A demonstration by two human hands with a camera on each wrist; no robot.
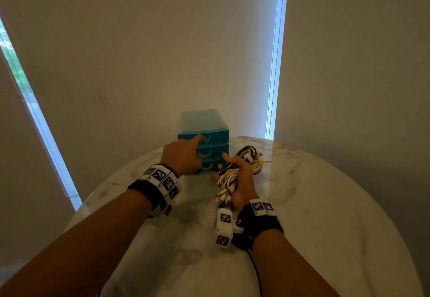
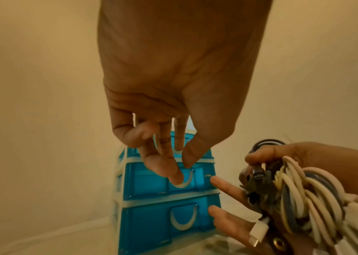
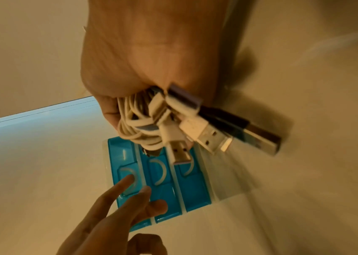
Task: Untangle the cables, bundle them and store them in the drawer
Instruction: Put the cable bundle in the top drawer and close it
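Observation:
A small blue three-drawer unit [image 1: 215, 133] [image 2: 147, 182] [image 3: 195, 189] stands at the far side of the table, all drawers pushed in. My left hand [image 1: 195, 148] [image 2: 173, 163] [image 3: 117, 207] reaches to its front with fairly straight fingers. The index fingertip touches the white curved handle of the top drawer [image 3: 130, 172]. My right hand [image 1: 242, 180] [image 2: 326, 155] [image 3: 151, 51] grips a coiled cable bundle [image 1: 226, 178] [image 2: 304, 189] [image 3: 143, 124] of white and dark cables. USB plugs stick out of the bundle, and a brown snap strap [image 2: 280, 241] is wrapped on it. The bundle hangs just right of the unit.
A round white marble table [image 1: 325, 203] carries the unit, and its curved edge runs close behind and to the left. Pale blinds hang behind it, with bright window strips [image 1: 277, 52] at left and right.

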